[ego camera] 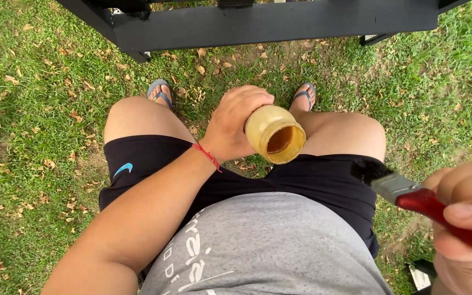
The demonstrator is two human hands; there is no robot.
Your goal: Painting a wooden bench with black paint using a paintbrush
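We hold a tan jar point(275, 134) in our left hand point(235, 123), above the gap between our knees; its sides are smeared pale yellow, with no label showing. The fingers wrap its far end, and it lies tilted with its open mouth toward us and slightly right. Our right hand point(465, 216) grips a red-handled paintbrush point(411, 196) at lower right, its black bristles pointing left toward the jar. A black wooden frame point(269, 23) stands on the grass point(34, 109) ahead.
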